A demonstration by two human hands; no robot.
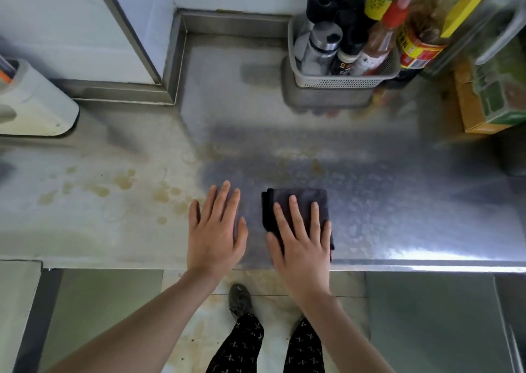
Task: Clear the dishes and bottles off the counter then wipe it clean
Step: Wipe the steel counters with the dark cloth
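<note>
Two flat palms, fingers straight and gripping nothing: our left hand (pixel 215 230) rests bare on the desk (pixel 384 207) near its front edge, and just beside it our right hand (pixel 301 239) presses down on one folded dark cloth (pixel 301 197). The cloth is nearly square, so we see no real long axis. The many brown spots (pixel 125 182) lie to the left, past the left hand, so we judge the next wipe must travel that way. Farther back stands one basket (pixel 341 81) of bottles (pixel 321 45): we count about five in it and two beside it, though they overlap.
</note>
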